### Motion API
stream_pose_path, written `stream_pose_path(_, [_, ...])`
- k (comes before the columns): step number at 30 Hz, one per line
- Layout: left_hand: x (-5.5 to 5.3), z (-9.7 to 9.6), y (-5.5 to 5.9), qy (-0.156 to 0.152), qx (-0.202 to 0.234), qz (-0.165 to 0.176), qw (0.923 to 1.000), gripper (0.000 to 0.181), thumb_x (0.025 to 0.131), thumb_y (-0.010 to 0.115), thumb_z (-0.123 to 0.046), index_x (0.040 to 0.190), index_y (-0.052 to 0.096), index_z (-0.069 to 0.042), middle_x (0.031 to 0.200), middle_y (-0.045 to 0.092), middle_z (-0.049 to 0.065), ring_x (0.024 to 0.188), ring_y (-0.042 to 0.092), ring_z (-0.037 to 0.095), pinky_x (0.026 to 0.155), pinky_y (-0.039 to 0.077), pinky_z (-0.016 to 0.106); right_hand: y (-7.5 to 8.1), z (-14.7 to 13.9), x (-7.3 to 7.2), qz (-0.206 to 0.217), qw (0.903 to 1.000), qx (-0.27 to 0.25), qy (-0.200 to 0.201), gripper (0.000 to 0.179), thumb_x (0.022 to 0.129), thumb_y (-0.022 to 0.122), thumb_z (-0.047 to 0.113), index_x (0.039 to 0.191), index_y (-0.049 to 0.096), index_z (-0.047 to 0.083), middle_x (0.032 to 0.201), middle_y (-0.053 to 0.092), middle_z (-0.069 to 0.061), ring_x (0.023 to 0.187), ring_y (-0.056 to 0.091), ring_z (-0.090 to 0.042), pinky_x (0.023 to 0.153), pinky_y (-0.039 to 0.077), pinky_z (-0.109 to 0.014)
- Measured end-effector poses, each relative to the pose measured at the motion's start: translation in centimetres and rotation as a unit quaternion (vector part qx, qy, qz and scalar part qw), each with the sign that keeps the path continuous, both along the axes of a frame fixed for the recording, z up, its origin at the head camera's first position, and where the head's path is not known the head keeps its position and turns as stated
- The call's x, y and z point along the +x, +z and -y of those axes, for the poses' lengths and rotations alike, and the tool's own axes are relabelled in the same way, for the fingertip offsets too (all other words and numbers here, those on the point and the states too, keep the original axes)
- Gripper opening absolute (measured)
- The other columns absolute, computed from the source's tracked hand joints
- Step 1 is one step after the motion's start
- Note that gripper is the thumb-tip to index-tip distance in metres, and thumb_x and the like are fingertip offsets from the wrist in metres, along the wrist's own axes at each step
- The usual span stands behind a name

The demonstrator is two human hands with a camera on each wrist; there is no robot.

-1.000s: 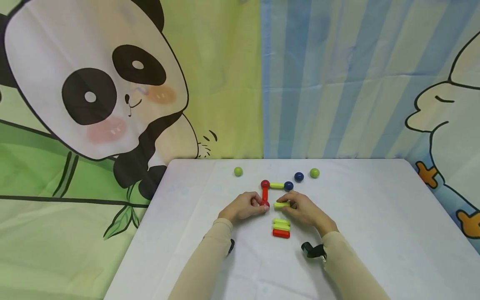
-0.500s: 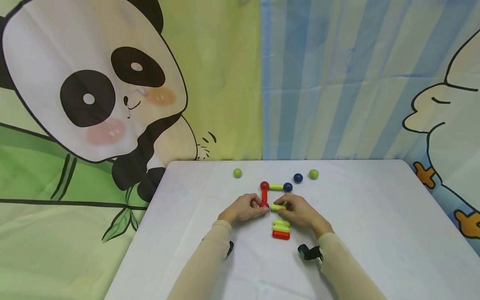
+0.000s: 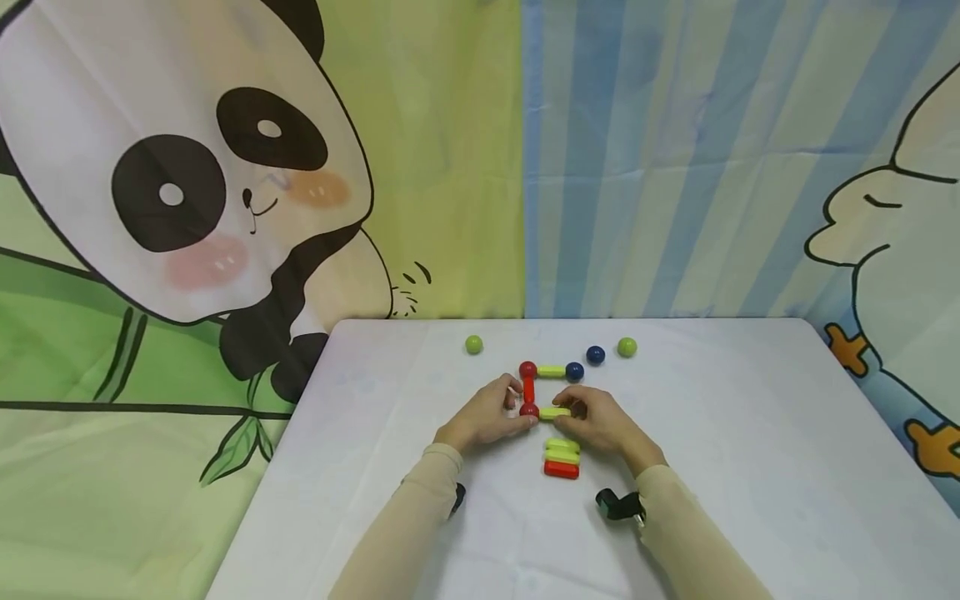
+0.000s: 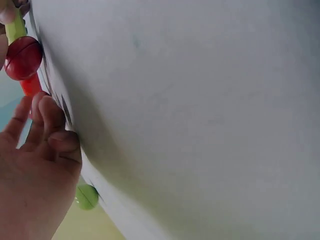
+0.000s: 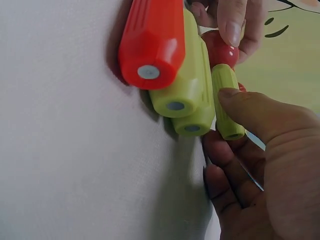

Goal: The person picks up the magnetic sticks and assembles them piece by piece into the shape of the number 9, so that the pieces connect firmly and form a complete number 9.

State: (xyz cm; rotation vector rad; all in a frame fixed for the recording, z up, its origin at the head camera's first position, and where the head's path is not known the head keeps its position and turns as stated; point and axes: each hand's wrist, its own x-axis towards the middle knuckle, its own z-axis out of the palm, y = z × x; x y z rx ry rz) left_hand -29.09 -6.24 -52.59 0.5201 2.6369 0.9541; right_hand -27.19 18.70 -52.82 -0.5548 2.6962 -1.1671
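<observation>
My right hand (image 3: 600, 419) pinches a yellow-green magnetic rod (image 5: 227, 95) between thumb and fingers. The rod's far end meets a red ball (image 3: 528, 412). My left hand (image 3: 487, 414) lies left of that ball, its thumb touching the ball's near side and its other fingers spread beside the red rod (image 3: 528, 389). That red rod runs back to a second red ball (image 3: 528, 369). From there another yellow-green rod (image 3: 551, 372) leads right to a dark blue ball (image 3: 574, 372).
In front of the hands, two yellow-green rods (image 3: 562, 451) and a red rod (image 3: 562, 470) lie side by side on the white table (image 3: 750, 467). Toward the back are a green ball (image 3: 474, 344), a loose blue ball (image 3: 596, 355) and another green ball (image 3: 627, 347). A printed curtain hangs behind.
My right hand has brought its yellow-green rod leftward until the end meets the near red ball. The left fingers have spread away from that ball, the thumb staying on it.
</observation>
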Motion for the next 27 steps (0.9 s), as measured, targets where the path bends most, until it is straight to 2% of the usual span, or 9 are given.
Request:
stream_pose_path(3, [0.1,-0.2,0.3,-0.013,-0.01,-0.035,0.9993,0.055,0.088,0.078,-0.05,0.128,0.051,-0.024,0.115,0.052,0.001,0.106,0.056,0.017,0.095,0.049,0.036,0.0,0.0,0.0,0.001,0.9999,-0.014,-0.006,0.028,0.091,0.078,0.015,0.117,0.068,0.01,0.104,0.067,0.0,0.09,0.058,-0.016,0.083,0.052,-0.034])
stream_pose_path(5, [0.1,-0.4,0.4,-0.022,-0.015,-0.058,0.998,0.052,0.088,0.08,-0.047,0.127,0.054,-0.025,0.119,0.049,0.002,0.109,0.056,0.019,0.098,0.049,0.037,0.0,-0.1,0.0,0.003,0.9997,-0.021,-0.009,0.028,0.091,0.078,0.013,0.117,0.067,0.009,0.106,0.067,-0.002,0.091,0.06,-0.017,0.085,0.053,-0.035])
stream_pose_path(7, [0.1,-0.7,0.5,-0.031,-0.021,-0.078,0.9962,0.047,0.088,0.08,-0.044,0.125,0.058,-0.026,0.121,0.047,0.001,0.106,0.056,0.018,0.097,0.049,0.036,-0.1,-0.2,0.1,0.009,0.9995,-0.025,-0.016,0.026,0.09,0.078,0.011,0.114,0.067,0.01,0.107,0.067,-0.002,0.092,0.06,-0.017,0.087,0.053,-0.036])
stream_pose_path(11, [0.0,-1.3,0.4,-0.051,-0.035,-0.104,0.9927,0.033,0.089,0.081,-0.039,0.116,0.068,-0.026,0.118,0.045,-0.003,0.092,0.054,0.013,0.084,0.047,0.028,-0.4,-0.2,0.2,0.013,0.999,-0.037,-0.023,0.021,0.09,0.078,0.011,0.106,0.066,0.012,0.103,0.067,-0.003,0.092,0.063,-0.017,0.087,0.054,-0.038])
stream_pose_path(15, [0.0,-2.0,0.4,-0.059,-0.036,-0.11,0.9915,0.025,0.088,0.082,-0.037,0.108,0.073,-0.025,0.113,0.047,-0.005,0.089,0.052,0.01,0.075,0.044,0.024,-0.5,-0.2,0.4,0.011,0.9982,-0.055,-0.02,0.021,0.089,0.08,0.012,0.103,0.065,0.013,0.1,0.068,-0.003,0.091,0.066,-0.016,0.085,0.056,-0.037])
stream_pose_path(22, [0.0,-2.8,0.4,-0.057,-0.044,-0.123,0.9897,0.026,0.087,0.083,-0.038,0.107,0.076,-0.022,0.108,0.049,-0.005,0.091,0.05,0.009,0.074,0.043,0.022,-0.3,-0.1,0.6,0.018,0.9985,-0.046,-0.021,0.02,0.09,0.08,0.014,0.102,0.065,0.014,0.094,0.067,-0.001,0.085,0.062,-0.015,0.079,0.053,-0.031])
stream_pose_path(27, [0.1,-2.8,0.3,-0.047,-0.048,-0.128,0.9895,0.026,0.087,0.083,-0.039,0.106,0.077,-0.022,0.108,0.049,-0.006,0.091,0.05,0.008,0.075,0.043,0.022,-0.3,0.1,0.9,0.016,0.9985,-0.046,-0.027,0.02,0.09,0.079,0.014,0.103,0.064,0.016,0.098,0.066,0.0,0.086,0.063,-0.014,0.078,0.053,-0.03])
